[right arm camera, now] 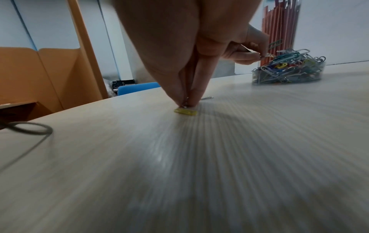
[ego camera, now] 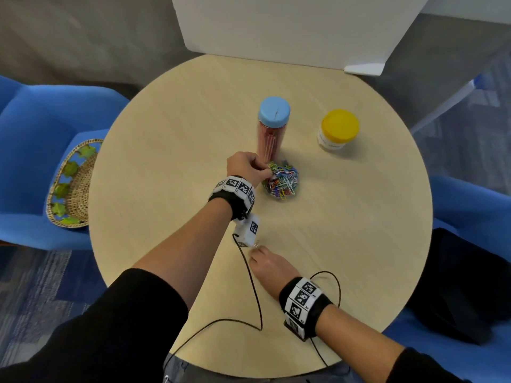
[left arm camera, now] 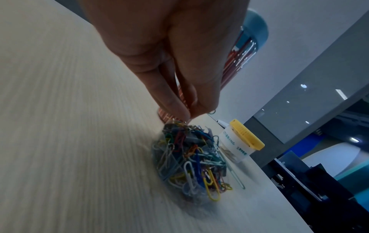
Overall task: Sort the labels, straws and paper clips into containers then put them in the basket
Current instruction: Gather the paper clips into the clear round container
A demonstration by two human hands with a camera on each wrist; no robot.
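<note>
A low clear container (ego camera: 280, 181) (left arm camera: 191, 162) (right arm camera: 287, 69) heaped with coloured paper clips sits mid-table. My left hand (ego camera: 265, 170) (left arm camera: 189, 117) hovers at its near-left rim and pinches a small metal clip between thumb and forefinger. My right hand (ego camera: 253, 251) (right arm camera: 187, 105) is lower on the table, near the front, its fingertips pinching a small yellow clip (right arm camera: 185, 111) that lies on the wood. A loose silver clip (right arm camera: 207, 98) lies just beyond it. Behind the container stand a tall blue-lidded jar of red straws (ego camera: 272, 128) and a yellow-lidded jar (ego camera: 338, 131) (left arm camera: 239, 141).
A woven basket (ego camera: 73, 186) with green leaf trim rests on the blue chair left of the round table (ego camera: 359, 244). A white board (ego camera: 290, 29) stands at the far edge. Black cables (ego camera: 255, 294) trail across the near part of the table.
</note>
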